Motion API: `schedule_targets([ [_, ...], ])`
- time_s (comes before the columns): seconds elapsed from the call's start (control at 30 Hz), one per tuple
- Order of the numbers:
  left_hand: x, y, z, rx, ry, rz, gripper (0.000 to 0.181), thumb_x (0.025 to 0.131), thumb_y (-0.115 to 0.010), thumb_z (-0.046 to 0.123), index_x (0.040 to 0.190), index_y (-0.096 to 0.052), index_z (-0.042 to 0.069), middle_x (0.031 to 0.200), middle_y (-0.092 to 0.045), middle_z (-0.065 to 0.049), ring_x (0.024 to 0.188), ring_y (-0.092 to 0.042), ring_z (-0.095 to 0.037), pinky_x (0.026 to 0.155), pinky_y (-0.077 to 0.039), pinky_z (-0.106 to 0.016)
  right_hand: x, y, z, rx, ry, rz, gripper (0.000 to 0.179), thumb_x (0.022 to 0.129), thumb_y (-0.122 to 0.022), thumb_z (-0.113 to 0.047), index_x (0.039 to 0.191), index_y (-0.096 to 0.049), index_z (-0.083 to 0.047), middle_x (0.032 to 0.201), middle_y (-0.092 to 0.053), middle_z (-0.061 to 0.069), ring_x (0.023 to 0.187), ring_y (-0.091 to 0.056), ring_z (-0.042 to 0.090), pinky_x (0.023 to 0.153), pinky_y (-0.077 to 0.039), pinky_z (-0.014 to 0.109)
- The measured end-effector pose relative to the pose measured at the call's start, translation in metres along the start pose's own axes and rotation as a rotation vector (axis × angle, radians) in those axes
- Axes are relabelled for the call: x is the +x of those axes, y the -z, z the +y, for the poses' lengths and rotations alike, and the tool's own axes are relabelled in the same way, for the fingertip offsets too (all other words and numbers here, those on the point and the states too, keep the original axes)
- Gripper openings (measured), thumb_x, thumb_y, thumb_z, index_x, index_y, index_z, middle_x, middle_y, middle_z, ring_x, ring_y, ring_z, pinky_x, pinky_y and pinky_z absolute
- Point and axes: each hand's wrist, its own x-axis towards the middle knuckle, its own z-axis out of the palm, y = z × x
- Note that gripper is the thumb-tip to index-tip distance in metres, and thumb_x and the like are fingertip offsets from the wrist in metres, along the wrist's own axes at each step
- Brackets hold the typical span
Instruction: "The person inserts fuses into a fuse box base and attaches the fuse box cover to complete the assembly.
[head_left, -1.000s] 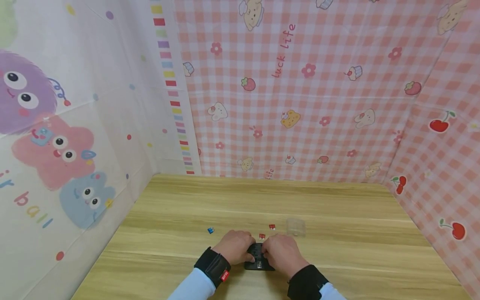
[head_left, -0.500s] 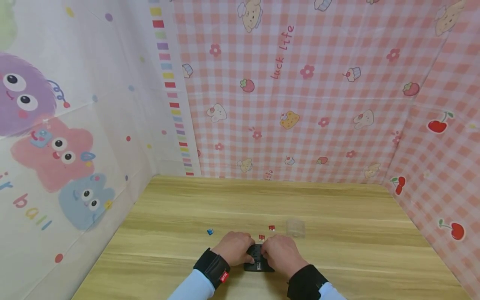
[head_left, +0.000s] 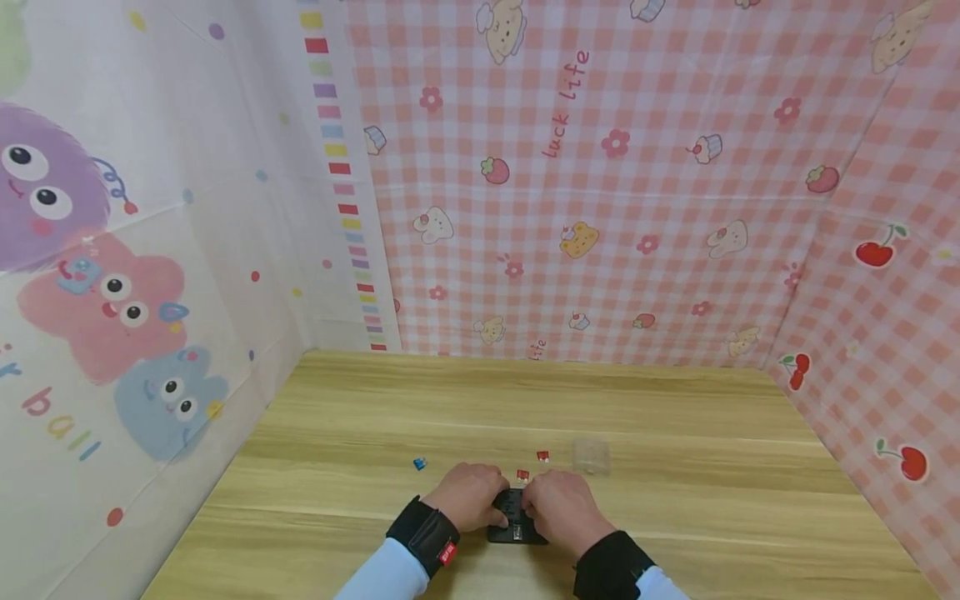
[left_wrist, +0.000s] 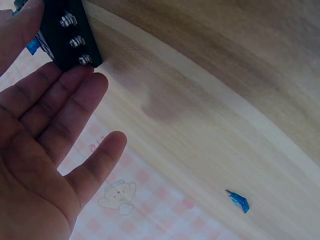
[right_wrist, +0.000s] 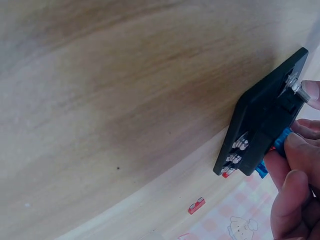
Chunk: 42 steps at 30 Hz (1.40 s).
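Observation:
A black fuse block [head_left: 517, 533] with metal screw terminals sits low in the middle of the head view. My left hand [head_left: 468, 497] holds its left side between thumb and fingers; in the left wrist view the little finger sticks out away from the block [left_wrist: 75, 32]. From the right, my right hand [head_left: 566, 508] pinches a blue blade fuse [right_wrist: 283, 140] at the block's row of slots. Whether that fuse is fully seated is hidden by the fingers. Further blue and red bits show at the block's edge in the right wrist view.
Two red blade fuses [head_left: 543, 456] lie beyond the block, the nearer red fuse [head_left: 522, 476] close to its far edge. A blue blade fuse [head_left: 420, 463] lies to the left. Right of them rests a clear plastic cover [head_left: 591, 457] on the wooden table [head_left: 337, 417].

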Motion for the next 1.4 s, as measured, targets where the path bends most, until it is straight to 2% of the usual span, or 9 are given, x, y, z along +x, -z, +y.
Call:
schedule_targets([
  [0.57, -0.001, 0.002, 0.001, -0.014, 0.005, 0.011, 0.033, 0.077, -0.085, 0.035, 0.102, -0.076, 0.016, 0.082, -0.063, 0.01, 0.069, -0.049, -0.005, 0.068, -0.042, -0.027, -0.004, -0.003, -0.002, -0.014, 0.013, 0.085, 0.013, 0.074, -0.081, -0.006, 0.07, -0.076, -0.016, 0.07, -0.064, -0.007, 0.063, -0.056, 0.01, 0.056, -0.044, 0.029],
  [0.83, 0.001, -0.001, -0.002, -0.018, -0.012, 0.021, 0.032, 0.077, -0.085, 0.035, 0.1, -0.076, 0.015, 0.081, -0.062, 0.01, 0.068, -0.049, -0.005, 0.066, -0.042, -0.025, -0.001, -0.004, -0.002, -0.058, 0.018, 0.046, 0.015, 0.074, -0.081, -0.006, 0.067, -0.073, -0.017, 0.068, -0.06, -0.007, 0.06, -0.052, 0.009, 0.055, -0.043, 0.029],
  [1.17, 0.004, -0.002, -0.002, -0.026, -0.003, 0.007, 0.034, 0.077, -0.085, 0.037, 0.102, -0.076, 0.015, 0.081, -0.062, 0.01, 0.068, -0.049, -0.005, 0.066, -0.042, -0.024, -0.004, -0.008, 0.001, -0.036, 0.028, 0.078, 0.019, 0.071, -0.08, -0.002, 0.064, -0.07, -0.017, 0.067, -0.059, -0.008, 0.057, -0.049, 0.008, 0.053, -0.042, 0.028],
  [1.4, 0.004, -0.001, -0.003, -0.022, -0.001, 0.004, 0.035, 0.078, -0.085, 0.037, 0.104, -0.075, 0.015, 0.084, -0.063, 0.01, 0.07, -0.049, -0.005, 0.068, -0.043, -0.024, -0.002, -0.01, 0.003, -0.02, 0.028, 0.078, 0.016, 0.073, -0.079, -0.002, 0.067, -0.072, -0.016, 0.067, -0.058, -0.007, 0.057, -0.049, 0.007, 0.054, -0.042, 0.027],
])
